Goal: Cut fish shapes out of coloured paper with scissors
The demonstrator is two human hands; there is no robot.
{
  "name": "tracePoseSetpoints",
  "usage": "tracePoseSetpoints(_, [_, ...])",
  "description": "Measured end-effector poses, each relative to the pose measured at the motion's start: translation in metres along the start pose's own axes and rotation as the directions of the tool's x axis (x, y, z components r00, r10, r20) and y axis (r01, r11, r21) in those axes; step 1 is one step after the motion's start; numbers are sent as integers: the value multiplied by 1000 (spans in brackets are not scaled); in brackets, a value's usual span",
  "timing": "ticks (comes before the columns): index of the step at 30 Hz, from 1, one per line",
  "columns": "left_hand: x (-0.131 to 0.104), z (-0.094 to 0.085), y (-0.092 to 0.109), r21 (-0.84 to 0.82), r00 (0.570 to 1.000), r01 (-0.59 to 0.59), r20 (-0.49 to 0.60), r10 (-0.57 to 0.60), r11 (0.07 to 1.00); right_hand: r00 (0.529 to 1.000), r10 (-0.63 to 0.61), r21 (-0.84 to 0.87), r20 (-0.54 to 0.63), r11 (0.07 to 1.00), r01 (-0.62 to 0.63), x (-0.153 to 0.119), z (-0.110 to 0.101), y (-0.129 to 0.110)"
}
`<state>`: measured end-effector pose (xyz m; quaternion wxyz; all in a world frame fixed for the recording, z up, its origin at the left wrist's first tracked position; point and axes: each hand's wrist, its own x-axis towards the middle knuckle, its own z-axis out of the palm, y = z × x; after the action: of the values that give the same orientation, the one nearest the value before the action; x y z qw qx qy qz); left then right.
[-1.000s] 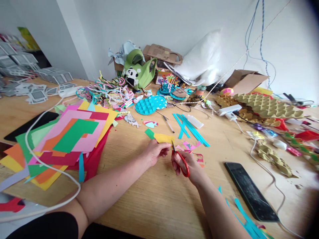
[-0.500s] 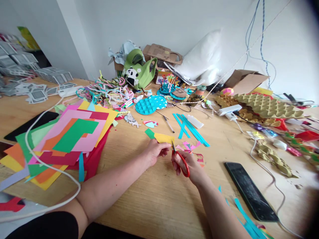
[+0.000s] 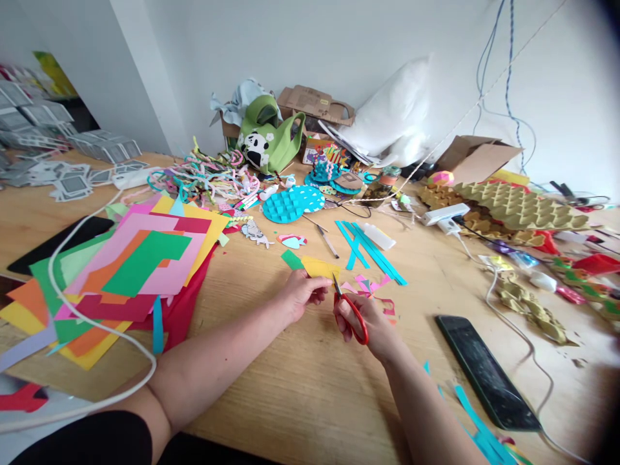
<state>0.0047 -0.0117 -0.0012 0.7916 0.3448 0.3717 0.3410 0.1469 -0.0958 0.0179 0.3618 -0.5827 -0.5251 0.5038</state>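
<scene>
Near the middle of the table, my left hand (image 3: 306, 294) pinches the lower edge of a yellow piece of paper (image 3: 318, 267). My right hand (image 3: 361, 316) is closed round the handles of red scissors (image 3: 360, 321), just to the right. The scissors' blades point up and touch the right end of the yellow paper. A green paper piece (image 3: 291, 260) lies at the yellow paper's left end. Pink paper scraps (image 3: 371, 284) are scattered just beyond my right hand.
Stacked coloured paper (image 3: 145, 258) covers the left, crossed by a white cable (image 3: 61, 290). Blue strips (image 3: 378, 252) and a pen (image 3: 327, 241) lie ahead. A black phone (image 3: 487, 371) is at the right. Farther back are a green bag (image 3: 271, 139) and egg cartons (image 3: 523, 203).
The yellow paper has shifted very slightly at the scissors' tips. Both hands keep nearly the same place and grip.
</scene>
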Motion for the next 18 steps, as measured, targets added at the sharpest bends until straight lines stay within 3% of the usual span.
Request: tracePoseSetpoints(18, [-2,2,1,18,1000,2,-11,-2,1000,1000,8,22,14,1000,-9,1,-1,4])
